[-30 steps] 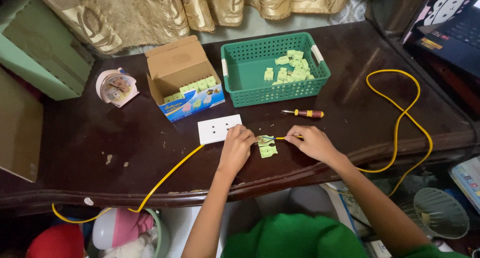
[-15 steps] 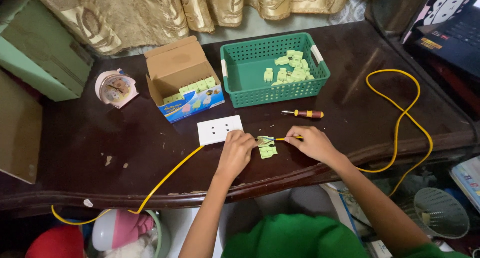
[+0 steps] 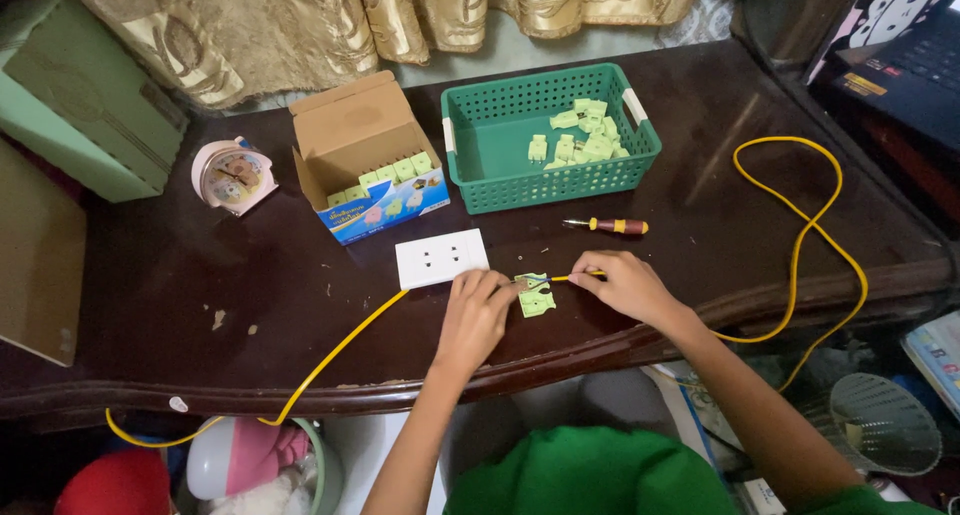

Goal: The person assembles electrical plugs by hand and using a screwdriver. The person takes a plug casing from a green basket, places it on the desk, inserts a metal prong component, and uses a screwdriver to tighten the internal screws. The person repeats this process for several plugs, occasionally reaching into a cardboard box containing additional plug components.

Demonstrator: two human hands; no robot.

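Note:
My left hand [image 3: 474, 313] rests on the dark wooden table [image 3: 150, 305], fingertips pressing the left side of an opened light-green plug [image 3: 535, 295]. My right hand [image 3: 625, 285] pinches the end of a yellow cable [image 3: 800, 245] right at the plug's right side. The cable loops away across the table's right part. A second stretch of yellow cable [image 3: 330, 355] runs from under my left hand over the front edge. A white double socket plate [image 3: 441, 258] lies just above my left hand. A small screwdriver [image 3: 610, 225] with a red-and-yellow handle lies above my right hand.
A green plastic basket [image 3: 480, 145] holds several light-green plugs. An open cardboard box [image 3: 365, 165] of more plugs stands to its left, a round pink alarm clock [image 3: 232, 175] further left. Green boxes sit at the far left, curtains behind. A fan [image 3: 885, 425] stands below right.
Both hands stay at the plug with only slight finger shifts; the right hand keeps the cable end at the plug. Nothing else has moved.

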